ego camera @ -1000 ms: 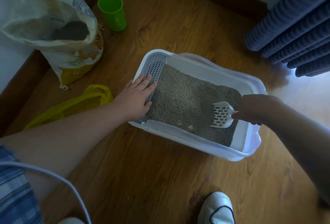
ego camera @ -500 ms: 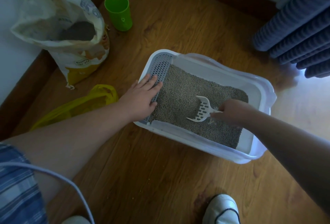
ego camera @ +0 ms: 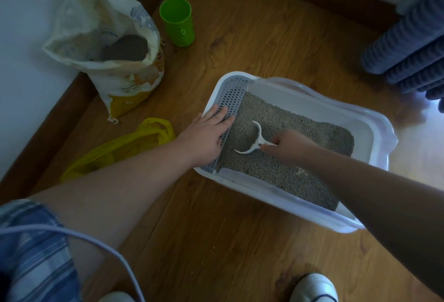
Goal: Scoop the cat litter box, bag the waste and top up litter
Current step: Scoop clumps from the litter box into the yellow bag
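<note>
Floor [ego camera: 216, 241]: brown wood boards carry the litter box and everything around it.
Litter box [ego camera: 310, 96]: a white plastic tray, set at a slant, filled with grey litter [ego camera: 295, 121]; a perforated grid panel [ego camera: 234, 95] runs along its left end.
Litter sack [ego camera: 115, 44]: stands open beyond the litter box's left end, dark litter showing in its mouth.
Yellow bag [ego camera: 125, 147]: lies crumpled on the floor left of the litter box, near its left end.
Left hand [ego camera: 204, 138]: rests flat on the litter box's grid panel, grip apart, fingers straight.
Right hand [ego camera: 288, 147]: reaches inside the litter box, grip clamped on the scoop's handle.
Green cup [ego camera: 179, 24]: upright beyond the litter box, just beside the sack.
Scoop [ego camera: 257, 143]: white, inside the litter box, its head dug into the litter near the grid panel.
White shoe [ego camera: 314, 288]: on the floor on the near side of the litter box.
</note>
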`<state>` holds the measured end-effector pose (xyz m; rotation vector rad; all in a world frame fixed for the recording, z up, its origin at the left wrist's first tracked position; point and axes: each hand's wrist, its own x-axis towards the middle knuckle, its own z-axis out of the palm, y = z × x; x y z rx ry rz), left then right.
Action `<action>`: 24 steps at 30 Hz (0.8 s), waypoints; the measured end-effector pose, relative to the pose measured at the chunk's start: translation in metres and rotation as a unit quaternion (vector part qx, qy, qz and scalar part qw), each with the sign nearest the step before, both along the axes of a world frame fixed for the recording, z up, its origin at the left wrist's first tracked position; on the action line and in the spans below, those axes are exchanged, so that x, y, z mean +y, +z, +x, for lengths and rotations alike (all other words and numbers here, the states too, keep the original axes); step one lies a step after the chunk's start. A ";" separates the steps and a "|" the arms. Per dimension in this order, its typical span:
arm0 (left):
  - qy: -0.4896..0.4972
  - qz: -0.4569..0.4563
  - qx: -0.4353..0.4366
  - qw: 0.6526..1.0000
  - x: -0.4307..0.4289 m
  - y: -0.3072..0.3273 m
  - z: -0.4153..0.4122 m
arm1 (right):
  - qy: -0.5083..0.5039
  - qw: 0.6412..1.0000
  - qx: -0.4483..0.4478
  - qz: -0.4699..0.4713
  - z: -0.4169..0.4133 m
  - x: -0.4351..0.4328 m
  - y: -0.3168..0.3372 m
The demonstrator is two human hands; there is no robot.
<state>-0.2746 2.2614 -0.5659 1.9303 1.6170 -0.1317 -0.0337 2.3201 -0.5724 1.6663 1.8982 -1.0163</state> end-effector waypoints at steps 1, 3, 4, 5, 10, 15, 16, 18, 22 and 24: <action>-0.001 -0.001 0.003 1.000 0.000 -0.001 0.000 | -0.006 1.000 0.013 -0.001 -0.005 -0.001 -0.002; -0.004 -0.004 0.009 1.000 0.001 -0.001 0.000 | -0.021 0.999 0.042 -0.008 -0.012 -0.007 -0.007; -0.005 -0.006 0.012 1.000 0.001 0.000 0.000 | -0.025 0.998 0.055 -0.010 -0.014 -0.011 -0.010; -0.007 -0.006 0.014 1.000 0.001 0.000 0.000 | -0.027 0.998 0.064 -0.008 -0.014 -0.015 -0.014; -0.011 -0.006 0.018 1.000 0.001 0.001 -0.001 | -0.054 0.992 0.117 -0.002 -0.007 -0.024 -0.021; -0.021 -0.005 0.031 0.999 0.001 0.001 -0.001 | -0.091 0.985 0.145 -0.001 0.016 -0.030 -0.010; -0.021 -0.003 0.033 0.999 0.001 0.001 -0.001 | -0.096 0.985 0.146 -0.003 0.024 -0.030 -0.007; -0.021 0.006 0.034 0.999 0.000 0.001 -0.001 | -0.100 0.984 0.149 -0.007 0.038 -0.030 0.000; -0.026 0.035 0.054 0.998 -0.003 -0.003 0.001 | -0.124 0.978 0.167 0.008 0.061 -0.034 0.018; -0.024 0.065 0.077 0.995 -0.007 -0.005 0.005 | -0.128 0.976 0.177 0.023 0.071 -0.039 0.029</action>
